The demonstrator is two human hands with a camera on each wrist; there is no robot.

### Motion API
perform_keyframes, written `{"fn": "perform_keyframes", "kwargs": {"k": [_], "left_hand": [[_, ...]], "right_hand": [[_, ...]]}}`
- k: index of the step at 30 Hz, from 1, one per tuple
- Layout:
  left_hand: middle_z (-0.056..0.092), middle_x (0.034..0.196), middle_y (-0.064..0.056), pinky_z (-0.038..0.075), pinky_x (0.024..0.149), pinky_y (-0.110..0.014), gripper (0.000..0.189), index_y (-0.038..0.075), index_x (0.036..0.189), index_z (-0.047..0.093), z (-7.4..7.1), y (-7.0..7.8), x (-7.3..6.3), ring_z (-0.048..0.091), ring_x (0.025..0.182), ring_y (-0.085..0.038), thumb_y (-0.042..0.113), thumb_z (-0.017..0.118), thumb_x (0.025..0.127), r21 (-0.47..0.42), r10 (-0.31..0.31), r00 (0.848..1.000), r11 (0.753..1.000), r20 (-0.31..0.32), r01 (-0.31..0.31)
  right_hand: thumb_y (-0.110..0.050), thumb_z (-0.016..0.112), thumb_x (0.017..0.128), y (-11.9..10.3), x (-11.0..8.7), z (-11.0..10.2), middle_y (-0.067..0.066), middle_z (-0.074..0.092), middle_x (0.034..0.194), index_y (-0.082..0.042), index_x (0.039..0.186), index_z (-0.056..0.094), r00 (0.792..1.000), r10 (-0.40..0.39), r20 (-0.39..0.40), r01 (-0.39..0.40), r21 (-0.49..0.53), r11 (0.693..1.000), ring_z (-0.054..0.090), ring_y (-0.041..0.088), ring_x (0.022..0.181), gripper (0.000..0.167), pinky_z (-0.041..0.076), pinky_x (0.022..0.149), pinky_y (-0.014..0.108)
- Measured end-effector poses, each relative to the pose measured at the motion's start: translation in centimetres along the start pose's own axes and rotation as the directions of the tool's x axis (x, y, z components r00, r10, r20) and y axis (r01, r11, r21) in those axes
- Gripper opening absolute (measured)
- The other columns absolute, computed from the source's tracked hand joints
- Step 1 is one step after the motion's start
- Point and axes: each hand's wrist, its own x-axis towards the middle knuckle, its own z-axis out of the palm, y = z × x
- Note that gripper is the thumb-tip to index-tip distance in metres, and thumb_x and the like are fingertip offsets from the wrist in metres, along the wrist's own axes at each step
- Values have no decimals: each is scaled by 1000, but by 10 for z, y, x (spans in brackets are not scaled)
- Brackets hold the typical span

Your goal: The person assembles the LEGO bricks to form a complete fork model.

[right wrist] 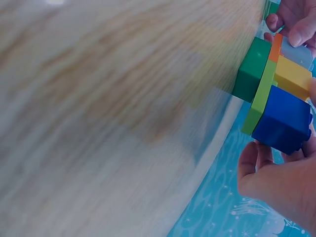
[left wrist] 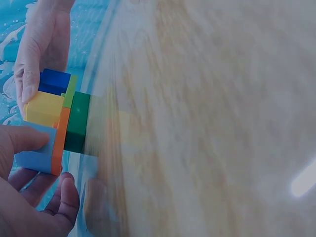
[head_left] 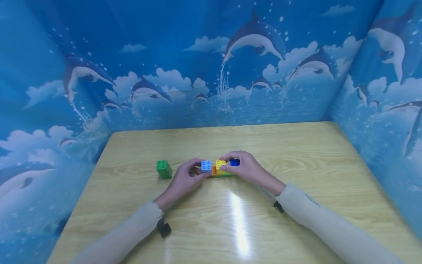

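Green block point(head_left: 163, 169): upright, left of both hands.
Left hand point(head_left: 186, 178): fingers clamped on light blue block point(head_left: 206, 167).
Stack point(left wrist: 63, 118): between hands, on bench point(head_left: 197, 227); plates overhang dark green base point(left wrist: 77, 123).
Right hand point(head_left: 245, 167): fingers clamped on yellow block point(left wrist: 44, 107).
Tipping risk: uneven pressing could rock that narrow base.

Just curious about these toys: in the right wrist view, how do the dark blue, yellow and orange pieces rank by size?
Largest to smallest, as they look:
1. Dark blue piece, apparently nearest the camera, which may exaggerate its lead
2. Yellow piece
3. Orange piece, showing only a thin side
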Motion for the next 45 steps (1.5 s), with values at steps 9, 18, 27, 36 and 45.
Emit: {"fn": "perform_keyframes", "kwargs": {"k": [9, 18, 27, 36, 45], "left_hand": [[72, 130, -8, 60, 95, -36, 40, 8, 134, 70, -10, -7, -19, 71, 112, -25, 16, 84, 97, -140, -75, 997, 988, -22, 71], [72, 123, -12, 59, 77, -28, 31, 2, 127, 70, -23, -5, -42, 69, 105, -27, 8, 79, 98, -174, -117, 991, 979, -70, 103], [70, 112, -9, 57, 73, -28, 21, 4, 119, 71, -37, -4, -61, 66, 99, -24, 11, 76, 101, -160, -216, 969, 968, -118, 196], [60, 104, -9, 49, 68, -25, 17, 3, 111, 60, -57, -15, -77, 56, 89, -20, 15, 71, 104, -186, -335, 903, 938, -268, 293], [53, 128, -15, 51, 74, -23, 55, 0, 145, 44, -70, -30, -73, 54, 104, -20, 19, 75, 104, -298, -362, 875, 916, -320, 270]], "right_hand": [[-31, 88, 96, 5, 2, 1, -1, 76, 122, -19, 125, 81, 1000, 8, 21, -8, 40, 999, 69, 21, 110, 32, 60, 88, 40], [-32, 86, 97, 4, 1, 0, 0, 75, 124, -19, 126, 81, 999, 21, 34, -23, 62, 998, 70, 21, 109, 32, 61, 84, 40], [-32, 85, 98, 5, 1, -1, 0, 75, 124, -19, 127, 81, 999, 19, 40, -22, 67, 998, 70, 20, 110, 32, 60, 85, 40], [-35, 86, 98, 5, 1, -1, 2, 74, 129, -19, 129, 80, 999, 25, 37, -27, 68, 997, 69, 22, 113, 35, 60, 87, 40], [-35, 86, 97, 6, 2, 0, 4, 74, 129, -18, 129, 80, 999, 38, 30, -40, 80, 996, 70, 23, 109, 36, 61, 84, 39]]}}
